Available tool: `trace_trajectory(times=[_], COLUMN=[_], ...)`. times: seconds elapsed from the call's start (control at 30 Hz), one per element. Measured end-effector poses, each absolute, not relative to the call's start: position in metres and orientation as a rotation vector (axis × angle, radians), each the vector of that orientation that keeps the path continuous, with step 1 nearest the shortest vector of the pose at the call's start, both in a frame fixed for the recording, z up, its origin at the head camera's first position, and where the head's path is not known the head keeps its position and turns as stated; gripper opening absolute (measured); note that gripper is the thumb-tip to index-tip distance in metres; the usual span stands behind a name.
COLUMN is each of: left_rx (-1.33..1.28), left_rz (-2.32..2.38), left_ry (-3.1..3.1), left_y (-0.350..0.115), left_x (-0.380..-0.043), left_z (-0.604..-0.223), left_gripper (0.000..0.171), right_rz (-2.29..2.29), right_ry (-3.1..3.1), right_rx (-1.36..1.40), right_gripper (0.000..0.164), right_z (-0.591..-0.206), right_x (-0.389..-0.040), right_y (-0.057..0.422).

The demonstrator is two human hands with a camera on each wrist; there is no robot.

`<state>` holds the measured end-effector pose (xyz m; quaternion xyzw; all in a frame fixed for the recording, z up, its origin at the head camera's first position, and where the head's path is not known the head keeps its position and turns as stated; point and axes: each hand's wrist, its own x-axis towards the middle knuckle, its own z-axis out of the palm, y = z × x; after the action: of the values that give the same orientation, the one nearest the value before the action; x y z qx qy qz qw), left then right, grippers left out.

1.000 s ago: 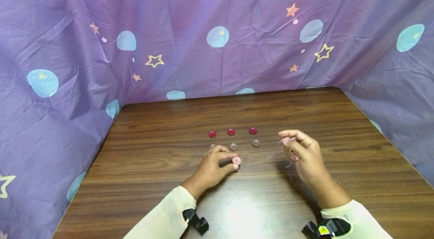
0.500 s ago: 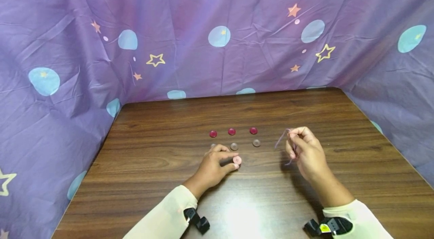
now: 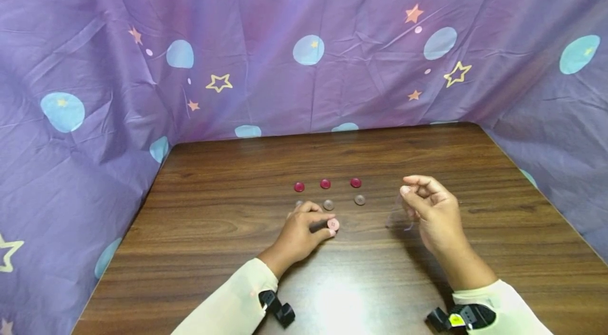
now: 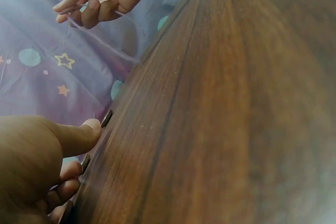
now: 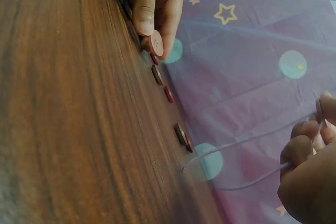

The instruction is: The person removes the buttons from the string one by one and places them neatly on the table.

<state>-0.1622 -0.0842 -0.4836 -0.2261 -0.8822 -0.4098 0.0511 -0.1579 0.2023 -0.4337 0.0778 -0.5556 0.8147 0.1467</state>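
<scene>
Purple star-printed cloth walls in a brown wooden desk (image 3: 228, 219). Near its middle, the left hand (image 3: 299, 232) pinches a pink button (image 3: 333, 224) on edge against the wood, just before two rows of red buttons (image 3: 325, 183) and grey buttons (image 3: 328, 204). Toward the right edge, the right hand (image 3: 434, 211) hovers, its fingers pinching a thin thread (image 5: 247, 142). This looks like the threading step; next, the thread's end likely must meet a hole in the button, calling for fine aim.

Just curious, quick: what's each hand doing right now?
Left hand: pinches a pink button on the table.
Right hand: pinches a thin thread.
</scene>
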Motion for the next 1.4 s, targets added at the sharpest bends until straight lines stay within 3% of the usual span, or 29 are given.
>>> trace_trajectory(times=[0.63, 1.4], left_rx=[-0.665, -0.648], left_rz=[-1.171, -1.158], left_ry=[-2.74, -2.778], left_y=[-0.082, -0.083], left_x=[-0.162, -0.163], left_z=[-0.485, -0.485], left_gripper=[0.03, 0.034], right_rz=[2.35, 2.464], right_ry=[-1.656, -1.619], right_rx=[0.34, 0.283], right_gripper=[0.034, 0.033], right_z=[-0.436, -0.426], right_x=[-0.156, -0.155], right_y=[0.203, 0.215])
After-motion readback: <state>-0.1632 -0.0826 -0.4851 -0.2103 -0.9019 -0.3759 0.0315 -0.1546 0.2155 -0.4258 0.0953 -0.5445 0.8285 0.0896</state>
